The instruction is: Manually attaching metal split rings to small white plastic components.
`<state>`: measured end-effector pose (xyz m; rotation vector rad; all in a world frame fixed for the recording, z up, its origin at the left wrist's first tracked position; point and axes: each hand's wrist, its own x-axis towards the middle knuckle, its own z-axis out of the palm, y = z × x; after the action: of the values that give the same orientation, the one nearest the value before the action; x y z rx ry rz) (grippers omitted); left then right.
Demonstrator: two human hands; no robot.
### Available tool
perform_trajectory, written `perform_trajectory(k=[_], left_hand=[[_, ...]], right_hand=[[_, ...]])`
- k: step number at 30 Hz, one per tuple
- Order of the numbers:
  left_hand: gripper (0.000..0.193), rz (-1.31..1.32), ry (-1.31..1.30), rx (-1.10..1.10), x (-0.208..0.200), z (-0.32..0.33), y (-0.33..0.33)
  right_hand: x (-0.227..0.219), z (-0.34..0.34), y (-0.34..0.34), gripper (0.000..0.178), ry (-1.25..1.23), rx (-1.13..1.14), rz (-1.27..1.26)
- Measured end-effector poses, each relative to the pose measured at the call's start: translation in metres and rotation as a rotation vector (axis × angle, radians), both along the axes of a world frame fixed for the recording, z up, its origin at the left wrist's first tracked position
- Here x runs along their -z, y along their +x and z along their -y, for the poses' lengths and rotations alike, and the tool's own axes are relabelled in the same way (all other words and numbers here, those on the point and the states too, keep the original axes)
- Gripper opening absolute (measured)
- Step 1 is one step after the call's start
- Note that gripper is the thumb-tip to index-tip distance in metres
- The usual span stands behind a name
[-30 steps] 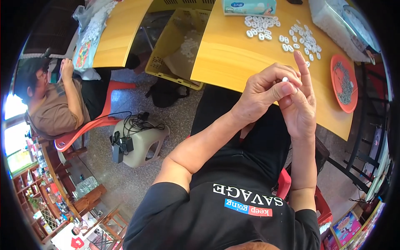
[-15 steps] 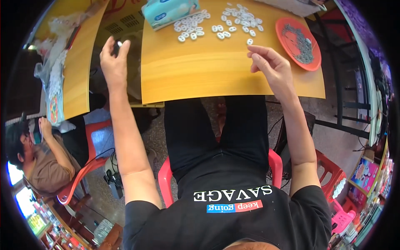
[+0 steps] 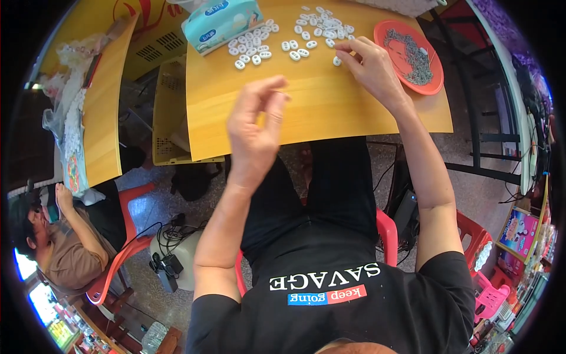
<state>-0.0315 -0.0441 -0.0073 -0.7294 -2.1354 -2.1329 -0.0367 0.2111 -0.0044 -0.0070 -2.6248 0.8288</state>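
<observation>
On the yellow wood-grain table (image 3: 247, 127), small white oval pieces with two dark-marked holes lie in two loose groups, a left group (image 3: 250, 42) and a right group (image 3: 327, 25). My right hand (image 3: 374, 68) reaches over a single white oval piece (image 3: 337, 61) in front of the right group. Its thumb and forefinger are slightly apart beside that piece; whether they touch it I cannot tell. Above the table's near left part hangs my left hand (image 3: 253, 130), fingers curved and thumb apart, with nothing visible in it.
A red plate (image 3: 437, 82) of small grey pieces sits at the table's right. A blue tissue pack (image 3: 221, 26) stands far left. Beyond the table's left edge are a yellow crate (image 3: 168, 112) and another table (image 3: 106, 130). A person (image 3: 71, 253) sits at left.
My left hand has moved right from the gap between the tables to above my table; the small whitish thing at its fingers no longer shows. My right hand has reached forward to the single piece.
</observation>
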Motion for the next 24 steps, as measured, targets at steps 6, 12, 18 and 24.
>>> perform_trajectory(k=[6, 12, 18, 24], left_hand=[[0.022, 0.198, 0.09, 0.174, 0.019, -0.033, 0.015], [0.026, 0.297, 0.081, 0.21, 0.023, -0.028, 0.007], [0.025, 0.301, 0.08, 0.216, 0.025, -0.028, 0.007], [0.023, 0.271, 0.073, 0.227, 0.025, -0.028, 0.006]], right_hand=[[0.004, -0.008, -0.024, 0.019, 0.147, 0.031, 0.015], [0.008, -0.006, -0.039, 0.018, 0.213, -0.113, -0.047], [0.01, 0.013, -0.044, 0.017, 0.378, -0.122, -0.011], [0.01, 0.009, -0.04, 0.017, 0.316, -0.105, -0.05]])
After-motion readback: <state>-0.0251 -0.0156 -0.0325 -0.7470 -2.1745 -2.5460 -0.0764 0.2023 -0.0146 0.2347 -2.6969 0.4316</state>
